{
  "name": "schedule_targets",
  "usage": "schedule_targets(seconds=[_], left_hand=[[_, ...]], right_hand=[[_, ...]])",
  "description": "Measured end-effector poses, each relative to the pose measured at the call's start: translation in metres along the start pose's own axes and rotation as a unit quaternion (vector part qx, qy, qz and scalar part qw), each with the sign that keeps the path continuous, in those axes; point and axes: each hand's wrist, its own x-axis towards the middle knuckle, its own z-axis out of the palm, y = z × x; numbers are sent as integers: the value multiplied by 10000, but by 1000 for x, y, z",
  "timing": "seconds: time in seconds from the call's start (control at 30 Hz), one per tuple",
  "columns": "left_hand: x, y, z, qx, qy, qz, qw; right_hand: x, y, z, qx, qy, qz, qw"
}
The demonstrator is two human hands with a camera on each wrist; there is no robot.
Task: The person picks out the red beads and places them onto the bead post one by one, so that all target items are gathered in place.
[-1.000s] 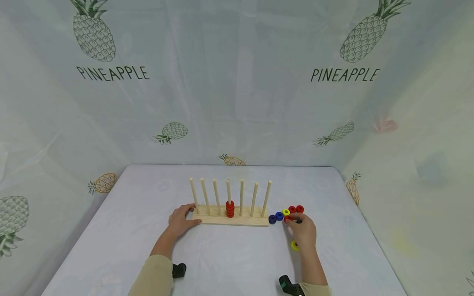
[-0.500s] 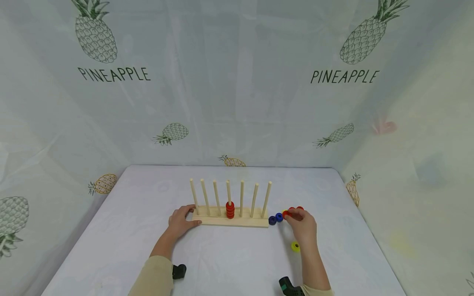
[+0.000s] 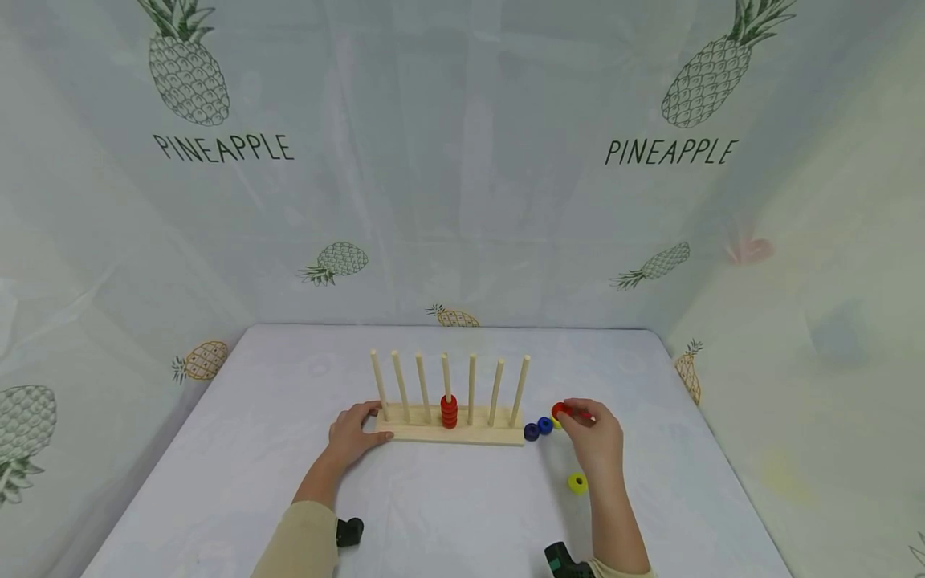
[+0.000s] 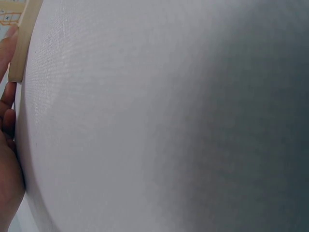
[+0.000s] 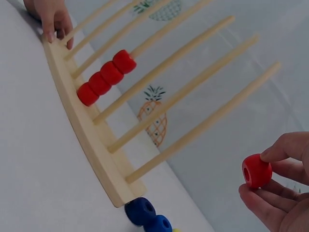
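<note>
A pale wooden peg rack (image 3: 455, 433) with several upright pegs stands mid-table. Several red beads (image 5: 107, 77) are stacked on its middle peg. My left hand (image 3: 352, 432) holds the rack's left end, thumb at the front edge and fingers behind; the left wrist view catches only part of this grip. Between thumb and fingers, my right hand (image 3: 598, 441) pinches a red bead (image 5: 257, 170), right of the rack. In the right wrist view the bead's hole faces toward the lower left. Other beads near the right hand are partly hidden by it.
Two blue beads (image 3: 538, 429) lie by the rack's right end, with a partly covered yellow bead (image 3: 557, 423) beside them. Another yellow bead (image 3: 577, 482) lies nearer the front. Behind the white table (image 3: 448, 514) hangs a pineapple-print cloth (image 3: 462, 160).
My right hand has lifted the red bead from the loose beads, up and slightly toward the table's back. The left hand and the rack have stayed in place.
</note>
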Motion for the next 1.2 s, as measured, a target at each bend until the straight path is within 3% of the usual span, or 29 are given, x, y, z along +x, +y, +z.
schedule_targets(seconds=[0.9, 1.2], left_hand=[[-1, -1, 2, -80, 22, 29, 10000], [0, -2, 2, -7, 23, 40, 10000]], right_hand=[[-20, -64, -12, 556, -449, -620, 9955], [-23, -74, -5, 712, -524, -827, 9926]])
